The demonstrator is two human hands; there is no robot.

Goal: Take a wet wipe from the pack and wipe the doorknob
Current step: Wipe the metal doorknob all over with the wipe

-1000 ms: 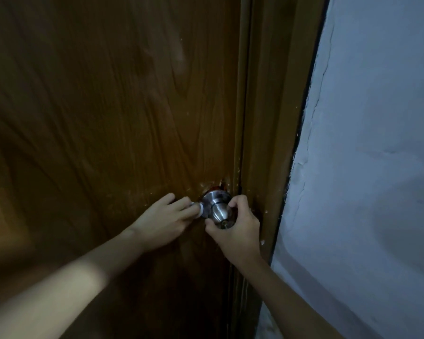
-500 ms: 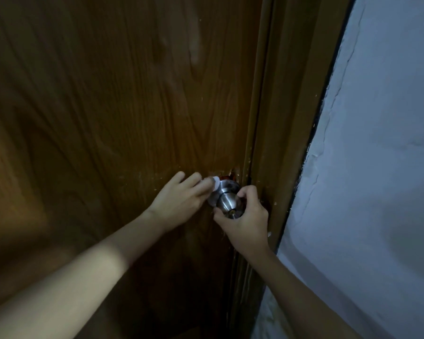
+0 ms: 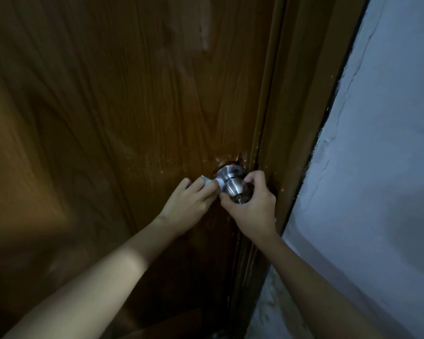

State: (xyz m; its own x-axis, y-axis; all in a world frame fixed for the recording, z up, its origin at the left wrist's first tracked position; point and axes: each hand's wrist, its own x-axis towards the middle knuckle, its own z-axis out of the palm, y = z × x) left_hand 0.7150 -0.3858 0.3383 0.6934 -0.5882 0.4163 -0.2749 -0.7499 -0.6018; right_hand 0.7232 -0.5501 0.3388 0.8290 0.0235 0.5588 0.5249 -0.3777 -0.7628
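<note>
A round steel doorknob (image 3: pixel 234 185) with a keyhole sticks out of a dark wooden door (image 3: pixel 123 118) near its right edge. My left hand (image 3: pixel 190 204) pinches a small white wet wipe (image 3: pixel 212 182) and presses it against the knob's left side, at the neck. My right hand (image 3: pixel 251 207) grips the knob from the right and below, thumb under it and fingers curled over its top right. The wipe pack is not in view.
The brown door frame (image 3: pixel 294 123) runs down just right of the knob. A pale, cracked plaster wall (image 3: pixel 382 167) fills the right side. The light is dim.
The view has shifted, so the knob and both hands sit lower and further right. The wipe shows more between my left fingers; both hands stay on the knob.
</note>
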